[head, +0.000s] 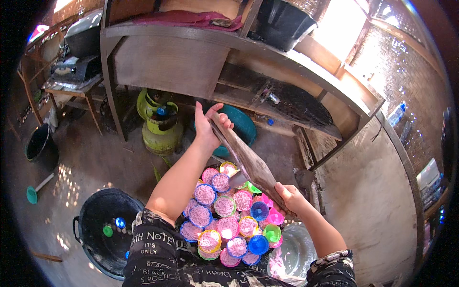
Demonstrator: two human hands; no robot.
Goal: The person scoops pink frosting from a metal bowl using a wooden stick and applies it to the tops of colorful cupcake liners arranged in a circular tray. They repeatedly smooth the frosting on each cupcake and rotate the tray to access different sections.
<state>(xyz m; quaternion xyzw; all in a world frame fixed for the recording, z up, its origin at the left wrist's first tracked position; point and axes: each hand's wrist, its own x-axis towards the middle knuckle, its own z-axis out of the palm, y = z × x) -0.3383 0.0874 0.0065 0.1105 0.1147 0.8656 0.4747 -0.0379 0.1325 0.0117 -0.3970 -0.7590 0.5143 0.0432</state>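
A long weathered wooden press (pixel 251 163), wide in the middle and narrow at its ends, slants across the view above a cluster of small cups. My left hand (pixel 209 125) holds its upper end, with the index finger and thumb extended. Around the lower end, my right hand (pixel 291 198) is closed. A short pale cylinder (pixel 237 179) shows beneath the press. Below lie many colourful plastic cups, several filled with pink noodle-like strands (pixel 228 227). A blue cup (pixel 258 244) and a green cup (pixel 272 233) show no strands. Their support is mostly hidden.
A translucent basin (pixel 299 247) with pink dough (pixel 277 263) stands at lower right. To the left is a black tub (pixel 91 215) with a few cups inside. Ahead are a green gas cylinder (pixel 161 136), a teal basin (pixel 245 122) and a wooden bench (pixel 172 64).
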